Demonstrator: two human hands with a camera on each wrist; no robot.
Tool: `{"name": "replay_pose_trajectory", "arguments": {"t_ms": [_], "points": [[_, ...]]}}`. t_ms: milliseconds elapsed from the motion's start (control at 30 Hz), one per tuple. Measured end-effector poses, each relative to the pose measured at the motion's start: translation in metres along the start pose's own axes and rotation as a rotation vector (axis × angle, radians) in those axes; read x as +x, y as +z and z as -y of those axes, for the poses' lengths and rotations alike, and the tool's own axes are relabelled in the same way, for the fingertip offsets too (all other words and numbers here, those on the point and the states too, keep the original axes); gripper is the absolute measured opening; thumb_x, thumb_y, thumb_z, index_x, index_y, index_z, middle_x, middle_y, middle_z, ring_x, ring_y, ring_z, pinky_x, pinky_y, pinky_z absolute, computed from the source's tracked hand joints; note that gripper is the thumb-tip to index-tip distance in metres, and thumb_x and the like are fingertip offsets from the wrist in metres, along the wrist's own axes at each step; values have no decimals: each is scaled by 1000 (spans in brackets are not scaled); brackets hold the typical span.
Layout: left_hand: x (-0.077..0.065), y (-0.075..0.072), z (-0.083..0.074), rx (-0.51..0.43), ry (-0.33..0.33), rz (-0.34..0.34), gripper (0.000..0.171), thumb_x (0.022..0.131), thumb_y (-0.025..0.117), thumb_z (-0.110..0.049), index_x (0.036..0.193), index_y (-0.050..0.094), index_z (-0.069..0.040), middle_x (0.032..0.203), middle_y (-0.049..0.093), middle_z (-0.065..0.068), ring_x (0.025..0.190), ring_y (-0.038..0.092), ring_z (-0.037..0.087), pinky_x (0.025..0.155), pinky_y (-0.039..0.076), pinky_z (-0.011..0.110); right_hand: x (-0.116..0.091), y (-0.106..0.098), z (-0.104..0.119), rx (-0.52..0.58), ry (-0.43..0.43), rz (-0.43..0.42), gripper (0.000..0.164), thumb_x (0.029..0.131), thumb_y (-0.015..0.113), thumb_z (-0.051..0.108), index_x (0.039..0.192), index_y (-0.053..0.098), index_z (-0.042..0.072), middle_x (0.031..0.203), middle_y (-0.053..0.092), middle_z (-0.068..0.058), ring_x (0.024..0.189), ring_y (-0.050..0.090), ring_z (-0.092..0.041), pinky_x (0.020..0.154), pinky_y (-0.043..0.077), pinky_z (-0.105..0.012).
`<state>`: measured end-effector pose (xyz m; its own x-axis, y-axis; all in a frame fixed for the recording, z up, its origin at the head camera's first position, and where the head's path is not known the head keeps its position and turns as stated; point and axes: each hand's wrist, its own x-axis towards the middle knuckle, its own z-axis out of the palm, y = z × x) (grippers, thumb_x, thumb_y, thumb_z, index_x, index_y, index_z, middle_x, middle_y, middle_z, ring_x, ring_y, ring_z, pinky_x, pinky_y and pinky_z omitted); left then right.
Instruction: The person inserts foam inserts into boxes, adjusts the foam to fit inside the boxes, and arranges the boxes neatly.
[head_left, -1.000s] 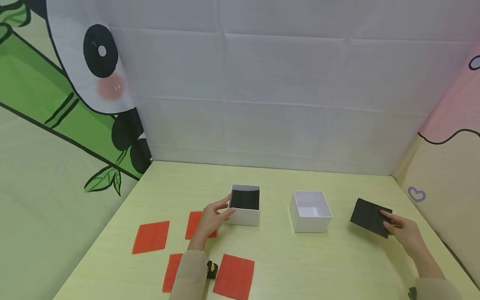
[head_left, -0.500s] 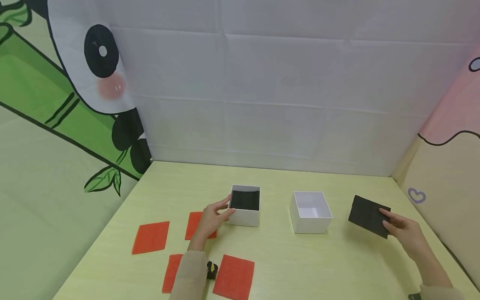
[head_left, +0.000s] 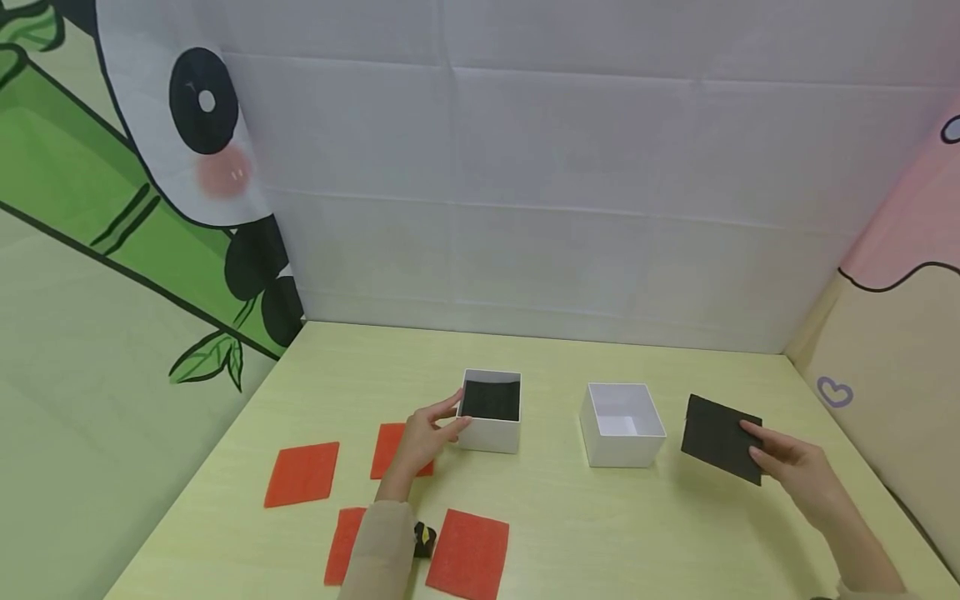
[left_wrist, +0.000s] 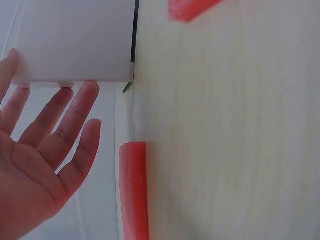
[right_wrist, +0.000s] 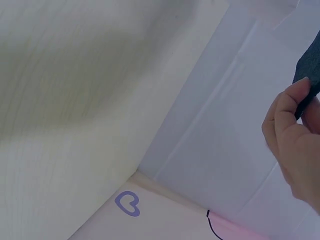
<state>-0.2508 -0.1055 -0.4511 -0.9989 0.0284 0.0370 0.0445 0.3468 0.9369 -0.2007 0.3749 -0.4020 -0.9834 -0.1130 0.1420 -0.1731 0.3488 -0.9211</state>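
Note:
In the head view my right hand (head_left: 798,471) pinches a flat black folded cloth (head_left: 720,439) by its right edge, thumb and fingers on either side, held tilted above the table. The right wrist view catches only part of this cloth (right_wrist: 309,65) in the fingers. My left hand (head_left: 427,429) touches a white box (head_left: 487,435) at its left side, fingers spread and nearly straight, fingertips along an edge in the left wrist view. Inside that box lies another black cloth (head_left: 491,400). A second white box (head_left: 621,450) stands between the two hands with nothing inside.
Red folded cloths lie at the left: one far left (head_left: 302,475), one partly behind the left hand (head_left: 387,446), one partly under the left sleeve (head_left: 343,546), one nearer the front (head_left: 468,552). A white backdrop (head_left: 562,208) closes off the table's (head_left: 570,533) rear.
My right hand has moved a little to the left with the black cloth, closer to the second white box. The left hand and both boxes stay in place.

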Motion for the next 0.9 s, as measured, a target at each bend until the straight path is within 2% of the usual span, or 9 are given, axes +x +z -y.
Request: {"name": "replay_pose_trajectory", "arguments": {"t_ms": [500, 900], "points": [[1, 1, 1, 5, 10, -1, 54, 79, 68, -30, 129, 50, -20, 126, 49, 15, 66, 62, 19, 71, 49, 31, -5, 25, 13, 95, -77, 63, 38, 87, 52, -5, 121, 58, 12, 89, 62, 9, 78, 60, -4, 64, 46, -18], [0, 0, 0, 8, 2, -4, 55, 78, 69, -31, 129, 50, -22, 126, 50, 12, 66, 62, 19, 70, 49, 31, -2, 42, 26, 76, -127, 82, 36, 86, 54, -2, 122, 56, 6, 90, 61, 8, 77, 59, -4, 63, 47, -19]]}}
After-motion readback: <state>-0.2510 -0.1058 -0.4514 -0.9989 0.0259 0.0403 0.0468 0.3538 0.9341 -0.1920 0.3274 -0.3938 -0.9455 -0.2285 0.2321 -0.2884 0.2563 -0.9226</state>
